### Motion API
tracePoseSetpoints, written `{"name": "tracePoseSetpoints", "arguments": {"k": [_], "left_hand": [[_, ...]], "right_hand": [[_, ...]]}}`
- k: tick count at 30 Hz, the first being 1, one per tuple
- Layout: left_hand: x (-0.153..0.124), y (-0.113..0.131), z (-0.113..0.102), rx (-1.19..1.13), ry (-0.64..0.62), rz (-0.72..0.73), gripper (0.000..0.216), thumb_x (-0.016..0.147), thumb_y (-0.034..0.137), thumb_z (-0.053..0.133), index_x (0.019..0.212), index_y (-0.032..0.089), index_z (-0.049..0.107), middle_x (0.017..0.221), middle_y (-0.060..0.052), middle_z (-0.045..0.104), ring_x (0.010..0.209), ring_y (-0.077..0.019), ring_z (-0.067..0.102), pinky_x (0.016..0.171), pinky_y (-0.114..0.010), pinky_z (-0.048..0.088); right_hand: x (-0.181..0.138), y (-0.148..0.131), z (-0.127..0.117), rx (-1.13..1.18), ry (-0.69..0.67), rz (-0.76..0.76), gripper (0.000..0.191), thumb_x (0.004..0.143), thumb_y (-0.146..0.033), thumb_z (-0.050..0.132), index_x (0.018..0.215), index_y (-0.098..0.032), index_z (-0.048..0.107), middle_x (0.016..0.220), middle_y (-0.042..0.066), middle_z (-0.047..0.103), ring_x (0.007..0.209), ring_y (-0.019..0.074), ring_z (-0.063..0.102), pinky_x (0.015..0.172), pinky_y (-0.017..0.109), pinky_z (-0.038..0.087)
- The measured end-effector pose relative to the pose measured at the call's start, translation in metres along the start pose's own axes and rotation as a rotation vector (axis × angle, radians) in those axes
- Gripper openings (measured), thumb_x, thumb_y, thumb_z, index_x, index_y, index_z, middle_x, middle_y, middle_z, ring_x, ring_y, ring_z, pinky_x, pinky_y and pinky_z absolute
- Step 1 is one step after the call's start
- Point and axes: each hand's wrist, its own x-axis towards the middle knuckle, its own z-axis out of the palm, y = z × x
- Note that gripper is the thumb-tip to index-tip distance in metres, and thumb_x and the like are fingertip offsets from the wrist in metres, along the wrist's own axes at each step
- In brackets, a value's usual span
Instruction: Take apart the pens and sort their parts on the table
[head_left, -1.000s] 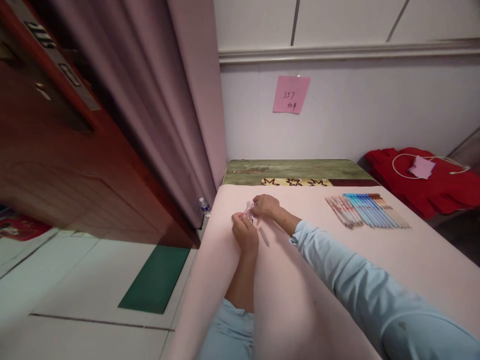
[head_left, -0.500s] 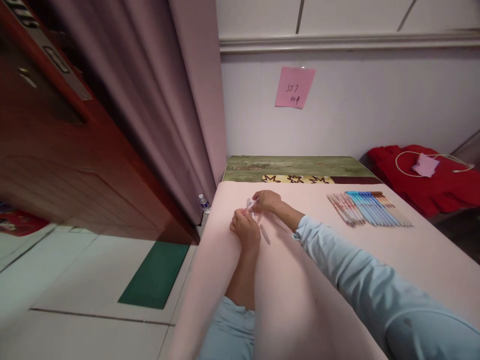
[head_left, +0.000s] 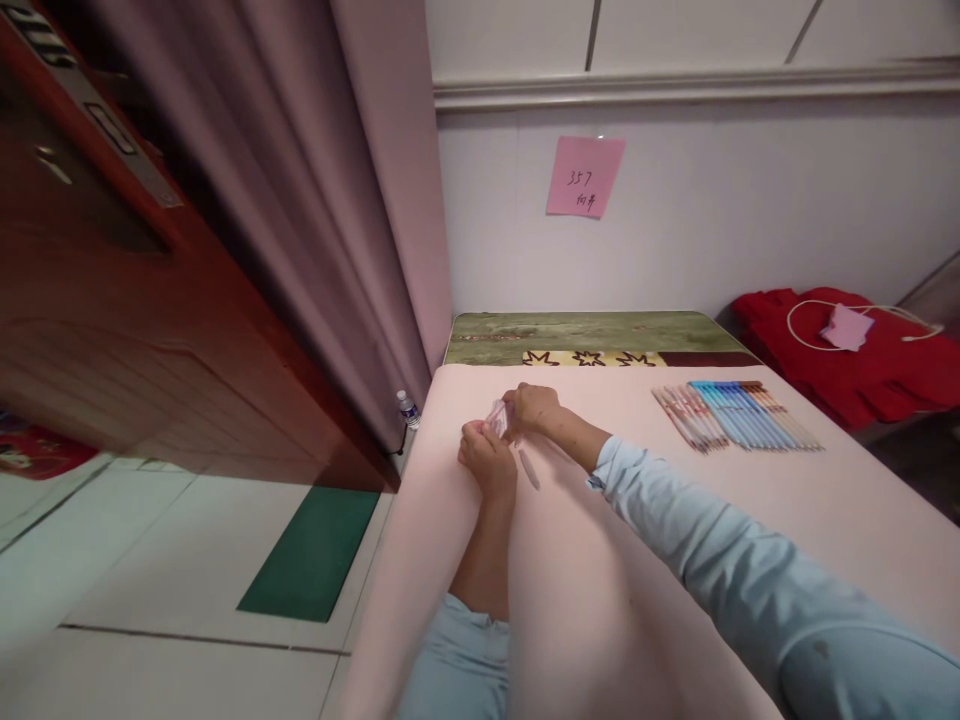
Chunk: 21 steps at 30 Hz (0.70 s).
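My left hand (head_left: 489, 462) and my right hand (head_left: 531, 407) meet over the far left part of a pink table (head_left: 600, 580). Both are closed in a pinch on a small pale pink pen part (head_left: 497, 418) held between them. A clear pinkish pen barrel (head_left: 529, 468) lies on the cloth just right of my left hand. A row of several pens (head_left: 735, 415), pink at the left, blue in the middle, tan at the right, lies side by side on the table to the right, well away from both hands.
A green patterned table (head_left: 585, 340) stands behind, against a white wall with a pink note (head_left: 584, 177). A red cloth (head_left: 847, 360) with a white cable lies at right. A curtain (head_left: 315, 200), a wooden door (head_left: 112, 300) and a small bottle (head_left: 409, 410) are left.
The hands stayed in the same spot; the small pen part shifted slightly between the fingers. The camera tilted a little.
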Motion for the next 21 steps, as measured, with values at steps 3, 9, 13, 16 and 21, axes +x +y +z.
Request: {"name": "tracePoseSetpoints", "arguments": {"k": [3, 9, 13, 16, 21], "left_hand": [[0.000, 0.001, 0.000, 0.011, -0.003, 0.001, 0.012, 0.092, 0.024, 0.040, 0.091, 0.021, 0.051, 0.090, -0.010, 0.067, 0.090, -0.0264, 0.062, 0.084, -0.039, 0.041], [0.000, 0.003, -0.001, 0.025, -0.016, -0.011, 0.013, 0.092, 0.023, 0.039, 0.093, 0.020, 0.052, 0.092, -0.011, 0.067, 0.091, -0.0266, 0.061, 0.086, -0.039, 0.040], [0.000, 0.004, -0.003, 0.044, -0.038, -0.015, 0.014, 0.093, 0.023, 0.038, 0.095, 0.020, 0.052, 0.092, -0.011, 0.067, 0.093, -0.0266, 0.062, 0.086, -0.038, 0.040], [0.000, 0.005, -0.004, 0.069, -0.052, -0.026, 0.014, 0.093, 0.023, 0.039, 0.095, 0.019, 0.052, 0.092, -0.011, 0.066, 0.095, -0.0267, 0.061, 0.088, -0.039, 0.039], [0.001, 0.007, -0.005, 0.077, -0.051, -0.041, 0.013, 0.094, 0.022, 0.039, 0.095, 0.020, 0.052, 0.093, -0.010, 0.066, 0.096, -0.0263, 0.061, 0.088, -0.038, 0.039]], "right_hand": [[0.005, 0.003, 0.005, 0.040, 0.001, 0.007, 0.092, 0.042, -0.055, 0.090, 0.126, -0.027, 0.062, 0.126, 0.013, 0.064, 0.108, 0.0304, 0.065, 0.086, 0.036, 0.051], [0.013, -0.005, 0.015, 0.115, 0.026, 0.132, 0.051, 0.063, -0.032, 0.080, 0.112, -0.024, 0.069, 0.107, 0.010, 0.074, 0.097, 0.0257, 0.070, 0.077, 0.031, 0.053], [0.016, -0.013, 0.017, 0.142, 0.084, 0.204, 0.041, 0.065, -0.024, 0.078, 0.104, -0.017, 0.072, 0.101, 0.016, 0.074, 0.100, 0.0274, 0.070, 0.080, 0.031, 0.052], [0.020, -0.016, 0.015, 0.164, 0.096, 0.227, 0.043, 0.055, -0.018, 0.083, 0.097, -0.013, 0.074, 0.096, 0.019, 0.074, 0.099, 0.0284, 0.070, 0.080, 0.029, 0.052], [0.023, -0.016, 0.008, 0.237, 0.092, 0.249, 0.029, 0.060, -0.025, 0.081, 0.086, -0.014, 0.076, 0.086, 0.016, 0.075, 0.086, 0.0258, 0.072, 0.072, 0.027, 0.052]]}}
